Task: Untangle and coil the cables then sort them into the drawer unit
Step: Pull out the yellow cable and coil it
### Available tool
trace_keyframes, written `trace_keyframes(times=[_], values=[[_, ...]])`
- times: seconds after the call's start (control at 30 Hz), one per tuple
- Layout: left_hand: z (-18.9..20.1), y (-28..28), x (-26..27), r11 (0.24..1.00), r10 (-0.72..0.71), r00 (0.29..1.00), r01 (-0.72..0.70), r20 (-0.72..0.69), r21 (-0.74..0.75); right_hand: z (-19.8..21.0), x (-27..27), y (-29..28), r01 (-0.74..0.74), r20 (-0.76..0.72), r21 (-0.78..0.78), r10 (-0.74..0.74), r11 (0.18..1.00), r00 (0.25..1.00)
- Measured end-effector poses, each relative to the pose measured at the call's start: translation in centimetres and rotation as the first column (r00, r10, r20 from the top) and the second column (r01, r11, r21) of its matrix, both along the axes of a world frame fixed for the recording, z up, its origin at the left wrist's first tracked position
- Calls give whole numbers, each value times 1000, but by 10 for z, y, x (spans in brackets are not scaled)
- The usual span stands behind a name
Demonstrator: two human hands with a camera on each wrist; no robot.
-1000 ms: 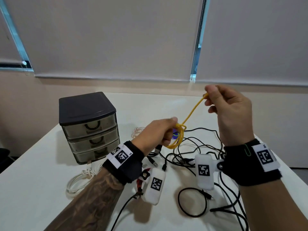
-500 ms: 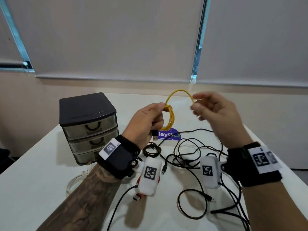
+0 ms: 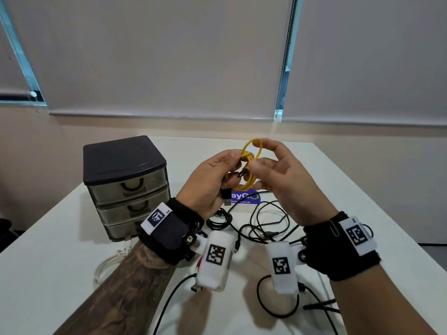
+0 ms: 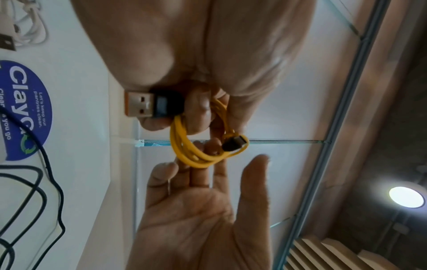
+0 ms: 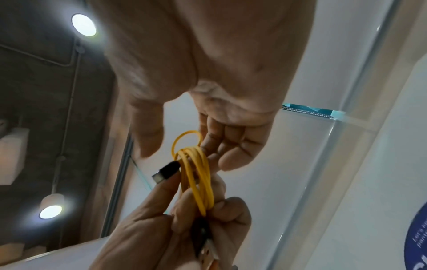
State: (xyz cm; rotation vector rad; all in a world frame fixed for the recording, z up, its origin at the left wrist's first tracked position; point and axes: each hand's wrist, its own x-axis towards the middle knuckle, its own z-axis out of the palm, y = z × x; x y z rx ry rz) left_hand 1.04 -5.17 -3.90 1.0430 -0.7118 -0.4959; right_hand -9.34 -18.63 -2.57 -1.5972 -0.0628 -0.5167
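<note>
At about nine o'clock on the white table (image 3: pixel 60 274) stands the drawer unit (image 3: pixel 125 187), dark lid on top and all three drawers closed. Just in front of it, toward seven o'clock, a coiled white cable (image 3: pixel 106 267) lies half hidden behind my forearm.

My left hand (image 3: pixel 212 182) is raised above the middle of the table with its fingers curled tight round the yellow cable (image 3: pixel 251 165), which is wound into a small bundle of loops. The left wrist view shows that bundle (image 4: pixel 196 146) pinched between my fingers, its big USB plug (image 4: pixel 148 106) sticking out of the fist toward the table and its small black plug (image 4: pixel 233 144) lying across the loops.

At twelve o'clock of my hands, flat on the table, is a round blue sticker (image 3: pixel 245 198), partly covered by them.

My right hand (image 3: pixel 285 180) meets the left one from three o'clock. Its fingers are nearly straight and spread, the tips touching the far side of the yellow loops, the thumb held away from them; it is not gripping anything. The right wrist view shows those fingertips (image 5: pixel 208 144) against the top of the bundle.

Below both hands, from six to four o'clock, loose black cables (image 3: pixel 271 226) lie tangled on the table.
</note>
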Motion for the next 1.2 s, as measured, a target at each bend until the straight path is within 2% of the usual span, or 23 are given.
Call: trace_keyframes(times=[0.07,0.13,0.23,0.37,0.5,0.6,0.67,0.73,0.8,0.87,0.93,1.0,1.1,1.2], values=[[-1,-1,1,1000,7,1000,-8,-19,-19,-3,2,4,-10,3,-104,11,995,1000],[-1,-2,-2,1000,13,1000,-14,-20,-26,-4,4,9,76,25,-159,-73,984,997],[2,-3,-9,1000,26,998,-26,51,-6,2,2,13,208,65,-83,-203,975,977],[4,-5,-16,999,36,992,-38,119,10,4,-1,5,350,159,-191,-323,917,933],[3,-6,-22,992,106,962,-120,252,40,4,-1,6,433,310,-161,-371,887,875],[2,-6,-22,979,194,945,-204,264,12,3,-1,8,489,387,-179,-396,853,833],[2,-6,-21,971,232,936,-239,264,-4,5,-2,11,460,391,-113,-386,881,836],[4,-5,-22,969,245,931,-248,269,-25,8,-3,10,362,288,11,-350,932,892],[5,-5,-24,967,253,931,-248,263,-52,9,-2,6,196,119,69,-203,978,972],[5,-5,-23,975,220,942,-218,253,-40,10,-4,3,100,46,60,-103,993,994],[6,-3,-21,995,95,975,-99,201,10,13,-8,0,195,111,-64,-188,979,976],[10,0,-19,998,-10,994,3,113,61,16,-11,0,314,222,-187,-271,931,937],[9,0,-17,988,34,976,-65,213,139,19,-12,4,410,340,-262,-314,873,886],[7,0,-17,979,7,971,-55,240,194,23,-14,-1,514,416,-232,-393,826,820]])
